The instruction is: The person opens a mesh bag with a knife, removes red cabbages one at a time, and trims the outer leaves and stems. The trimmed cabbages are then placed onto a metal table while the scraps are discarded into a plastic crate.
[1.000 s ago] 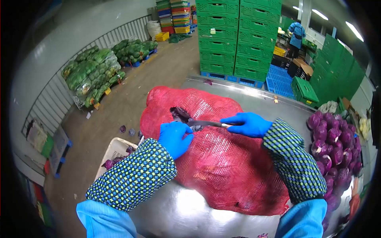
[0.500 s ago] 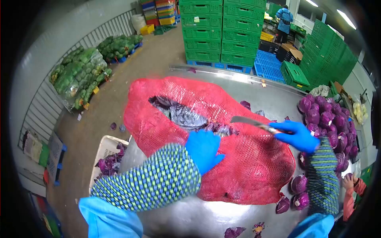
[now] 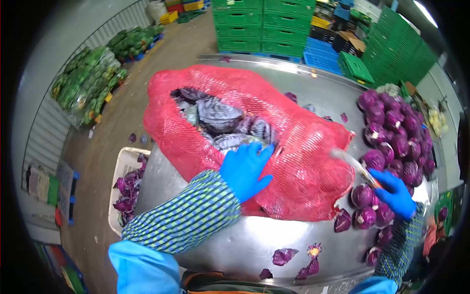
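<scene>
Near the close edge of the steel worktop [image 3: 235, 245] lie loose purple leaves [image 3: 284, 256]. Above them, the left hand [image 3: 247, 171], gloved in blue, rests with fingers spread wide on a red net bag [image 3: 313, 147], at the near lip of a long slit. The right hand [image 3: 395, 193], at the bag's right end, has its fingers closed round the handle of a knife [image 3: 353, 163]; the blade is blurred, and whether it touches the mesh cannot be told. The bag lies cut open, the knife clear of the slit, so its dull purple cabbages [image 3: 219, 115] are exposed and within reach. Right of the bag, glossy purple heads [image 3: 374, 159] form a heap; left of the worktop, a pale basket [image 3: 112, 203] contains purple trimmings [image 3: 128, 191]. Farther off stand stacked green crates [image 3: 286, 33], their contents hidden, and wrapped green vegetables [image 3: 88, 85]; beyond, a person [image 3: 343, 10] in blue is partly visible.
</scene>
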The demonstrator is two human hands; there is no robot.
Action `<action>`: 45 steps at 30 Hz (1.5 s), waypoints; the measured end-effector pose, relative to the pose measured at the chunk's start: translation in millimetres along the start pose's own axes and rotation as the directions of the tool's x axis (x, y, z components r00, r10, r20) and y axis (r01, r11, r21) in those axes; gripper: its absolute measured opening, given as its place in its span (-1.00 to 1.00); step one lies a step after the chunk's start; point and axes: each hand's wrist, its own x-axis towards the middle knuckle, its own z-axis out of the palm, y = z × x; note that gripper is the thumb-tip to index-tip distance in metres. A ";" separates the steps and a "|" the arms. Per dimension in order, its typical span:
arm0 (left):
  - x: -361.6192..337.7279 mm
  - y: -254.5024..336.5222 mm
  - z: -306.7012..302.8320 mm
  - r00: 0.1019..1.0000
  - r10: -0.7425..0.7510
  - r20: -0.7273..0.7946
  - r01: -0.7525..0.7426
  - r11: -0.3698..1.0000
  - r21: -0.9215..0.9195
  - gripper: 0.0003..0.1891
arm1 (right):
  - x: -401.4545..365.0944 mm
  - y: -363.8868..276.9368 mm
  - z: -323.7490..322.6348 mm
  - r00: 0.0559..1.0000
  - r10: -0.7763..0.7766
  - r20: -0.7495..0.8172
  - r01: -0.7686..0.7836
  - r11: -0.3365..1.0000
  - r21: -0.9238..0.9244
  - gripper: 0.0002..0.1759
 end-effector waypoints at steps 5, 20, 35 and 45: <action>16.5 21.7 14.7 0.964 -0.081 0.254 0.020 0.973 0.231 -0.52 | 77.9 -27.1 60.0 0.886 -0.458 0.075 0.460 0.845 -0.273 -0.51; -161.8 36.3 -5.8 0.995 -0.095 -0.007 0.094 0.993 -0.078 -0.77 | -91.8 46.9 50.7 0.892 0.031 0.452 0.051 0.984 -0.168 -0.56; -218.4 -131.1 -41.2 0.938 0.155 0.311 -0.042 0.938 -0.343 -0.53 | -250.6 29.7 170.2 0.885 0.420 0.201 -0.395 0.906 -0.154 -0.62; -113.2 -244.9 -43.7 0.821 0.538 0.190 -0.541 0.840 -0.037 -0.78 | -16.7 -188.9 290.7 0.932 0.281 0.230 -0.341 0.462 0.818 -0.58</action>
